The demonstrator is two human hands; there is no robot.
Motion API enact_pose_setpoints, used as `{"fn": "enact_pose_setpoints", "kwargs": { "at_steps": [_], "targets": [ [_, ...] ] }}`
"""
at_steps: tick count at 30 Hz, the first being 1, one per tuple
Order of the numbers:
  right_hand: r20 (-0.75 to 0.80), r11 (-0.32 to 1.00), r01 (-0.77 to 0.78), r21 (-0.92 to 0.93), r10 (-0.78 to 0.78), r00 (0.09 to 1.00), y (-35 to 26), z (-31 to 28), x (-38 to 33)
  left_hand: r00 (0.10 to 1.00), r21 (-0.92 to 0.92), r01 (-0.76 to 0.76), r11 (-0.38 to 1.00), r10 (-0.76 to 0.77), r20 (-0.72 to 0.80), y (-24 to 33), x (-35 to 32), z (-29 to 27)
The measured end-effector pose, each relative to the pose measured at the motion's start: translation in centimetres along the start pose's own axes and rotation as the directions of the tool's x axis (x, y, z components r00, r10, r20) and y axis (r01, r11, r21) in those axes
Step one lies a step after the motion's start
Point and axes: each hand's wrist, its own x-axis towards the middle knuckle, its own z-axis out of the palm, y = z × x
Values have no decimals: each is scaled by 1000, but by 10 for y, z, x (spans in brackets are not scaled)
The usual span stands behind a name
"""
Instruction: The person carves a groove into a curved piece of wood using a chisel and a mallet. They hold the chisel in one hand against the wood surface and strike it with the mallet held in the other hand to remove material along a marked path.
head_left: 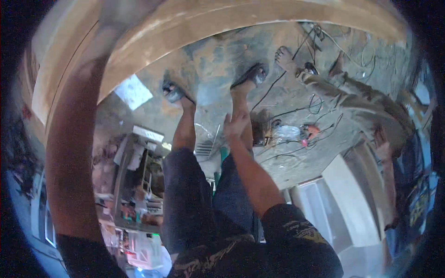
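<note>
My left arm reaches up along the left side to a long pale wooden board [194, 34]. My left hand [127, 11] is blurred at the top edge, over the board, and its fingers cannot be made out. Lower down, my right hand [236, 126] hangs in front of my right shin, somewhat smeared, with its fingers apart and nothing visible in it. Both my feet, in dark sandals, stand on the stained floor [208, 60] below the board.
At right sits a person in brown trousers [357, 99], legs stretched toward the board. Cables [278, 81] and a clear plastic bag [287, 133] lie on the floor. A white sheet [133, 91] lies by the board. Pale panels [343, 199] and a cluttered shelf [139, 194] stand behind.
</note>
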Motion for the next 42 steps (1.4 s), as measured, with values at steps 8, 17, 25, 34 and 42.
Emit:
{"fn": "enact_pose_setpoints", "kwargs": {
  "at_steps": [8, 17, 25, 34, 42],
  "targets": [
    [208, 943, -254, 215, 209, 955, -66, 196, 132, 973, -153, -83, 985, 113, 203, -26, 8, -7],
    [458, 575, -490, 655, 214, 863, -114, 217, 331, 945, 15, -311, 950, 307, 113, -26, 9, 1],
    [311, 808, -240, 538, 74, 947, 126, -13, 210, 923, -39, -339, 940, 340, 181, -27, 31, 75],
    [392, 328, -470, 819, 279, 877, 41, -364, 296, 953, -822, 169, 544, -302, -4, 40, 45, 47],
    [185, 272, -321, 907, 428, 885, -13, -542, 444, 996, -372, 36, 928, -2, 92, 308, 258, 44]
  ]
}}
